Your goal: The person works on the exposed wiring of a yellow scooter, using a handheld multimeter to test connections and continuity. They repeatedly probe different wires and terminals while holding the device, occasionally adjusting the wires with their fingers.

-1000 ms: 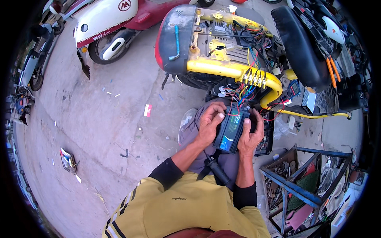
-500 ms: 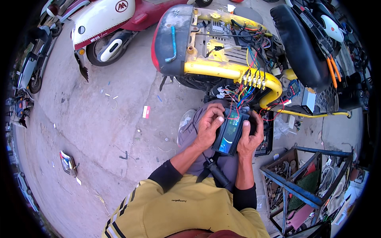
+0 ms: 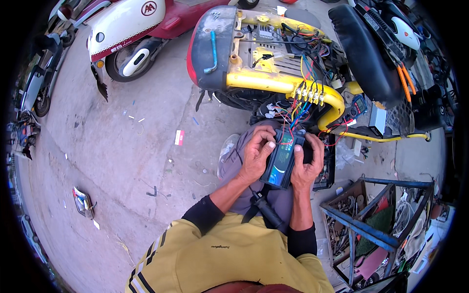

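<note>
The dark box (image 3: 280, 166) with a blue and green label is over the person's thighs, long side pointing away from the body, label facing up. Whether it also rests on the legs cannot be told.

Left hand (image 3: 257, 152): partly curled, thumb bent in toward the fingers, holding the box at its far left edge. Whether its fingertips also pinch a wire cannot be told.

Right hand (image 3: 308, 163): half closed against the right side, thumb along the upper edge, fingers curled beyond it; it holds the box too.

Coloured wires (image 3: 296, 117) run between the box's far end and the yellow frame (image 3: 264, 80), which carries a row of metal terminals (image 3: 309, 95). 1 blue wrench (image 3: 213, 52) lies on the dark rear panel. 1 meter (image 3: 358, 105) sits right of the frame, near 1 silver case (image 3: 377, 120). 1 metal rack (image 3: 359, 227) of parts stands at lower right.
</note>
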{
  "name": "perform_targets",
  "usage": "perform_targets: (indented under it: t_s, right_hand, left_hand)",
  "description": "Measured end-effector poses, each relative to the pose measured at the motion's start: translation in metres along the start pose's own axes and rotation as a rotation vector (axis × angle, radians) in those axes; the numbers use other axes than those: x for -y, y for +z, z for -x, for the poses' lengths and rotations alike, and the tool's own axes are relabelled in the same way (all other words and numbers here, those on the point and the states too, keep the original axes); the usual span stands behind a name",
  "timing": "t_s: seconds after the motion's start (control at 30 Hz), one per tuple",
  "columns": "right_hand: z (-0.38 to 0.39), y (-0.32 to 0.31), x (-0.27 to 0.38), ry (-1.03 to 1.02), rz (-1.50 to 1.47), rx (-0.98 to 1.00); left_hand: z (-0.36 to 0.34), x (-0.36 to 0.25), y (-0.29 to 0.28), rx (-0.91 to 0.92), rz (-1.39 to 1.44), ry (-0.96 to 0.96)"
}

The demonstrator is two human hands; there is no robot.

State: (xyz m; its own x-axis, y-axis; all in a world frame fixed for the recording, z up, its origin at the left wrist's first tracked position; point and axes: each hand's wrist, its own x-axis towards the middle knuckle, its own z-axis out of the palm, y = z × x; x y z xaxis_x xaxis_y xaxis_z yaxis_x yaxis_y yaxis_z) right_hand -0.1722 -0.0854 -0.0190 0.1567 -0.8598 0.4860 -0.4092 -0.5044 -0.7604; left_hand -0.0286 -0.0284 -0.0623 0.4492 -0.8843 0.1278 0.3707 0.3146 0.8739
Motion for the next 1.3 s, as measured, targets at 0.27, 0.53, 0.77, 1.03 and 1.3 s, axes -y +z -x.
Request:
perform_targets:
  t_s: [0.27,0.53,0.77,1.03,1.3]
  right_hand:
    - [0.0,-0.006,0.004,-0.15,0.041,0.062]
    - [-0.007,-0.01,0.019,-0.313,0.051,0.123]
    - [-0.016,-0.01,0.022,-0.36,0.014,0.177]
    - [-0.006,-0.002,0.01,-0.11,-0.281,0.075]
    - [-0.005,-0.001,0.009,-0.08,-0.337,0.029]
  left_hand:
    - [0.008,0.003,0.004,-0.019,-0.236,0.174]
    - [0.013,-0.004,0.011,-0.035,-0.414,0.372]
    - [0.011,-0.008,0.016,-0.053,-0.435,0.432]
    - [0.013,-0.013,0.019,-0.101,-0.206,0.238]
    - [0.006,-0.037,0.029,-0.056,-0.216,0.368]
